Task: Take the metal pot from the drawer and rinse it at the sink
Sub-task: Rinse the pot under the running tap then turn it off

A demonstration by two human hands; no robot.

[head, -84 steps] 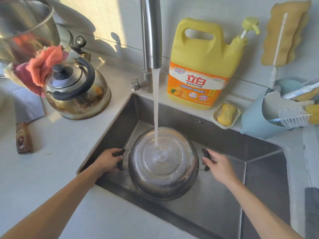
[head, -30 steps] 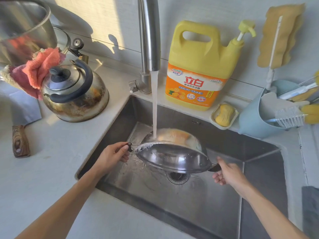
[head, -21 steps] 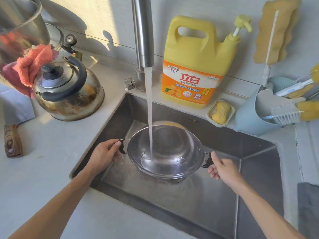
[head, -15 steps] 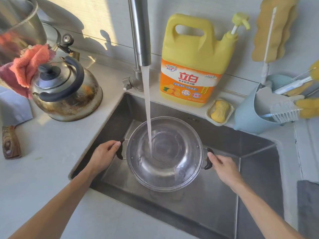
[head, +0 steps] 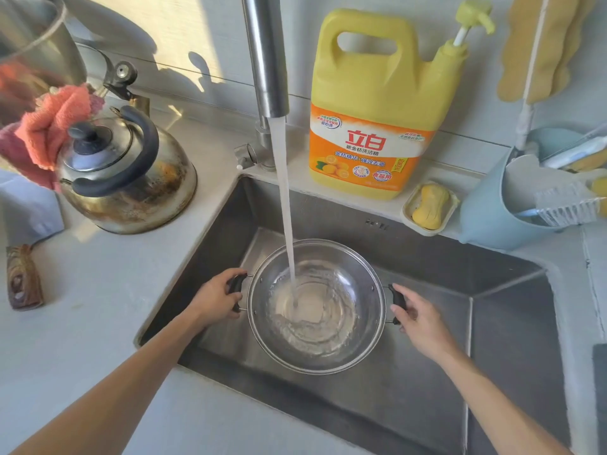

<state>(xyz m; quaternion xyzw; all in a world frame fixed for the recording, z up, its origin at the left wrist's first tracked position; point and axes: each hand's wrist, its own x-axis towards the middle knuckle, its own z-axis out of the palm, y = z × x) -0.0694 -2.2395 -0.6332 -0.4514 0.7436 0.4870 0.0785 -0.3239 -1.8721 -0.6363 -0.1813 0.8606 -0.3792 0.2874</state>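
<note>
under the tap's stream both hands grip the upright metal pot.

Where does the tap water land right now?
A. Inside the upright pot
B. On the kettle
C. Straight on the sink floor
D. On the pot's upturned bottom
A: the stream falls into the open bowl of the pot, held rim-up over the sink.

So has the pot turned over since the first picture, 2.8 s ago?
Yes. The pot was bottom-up under the faucet then; now it sits mouth-up, the stream landing inside.
</note>
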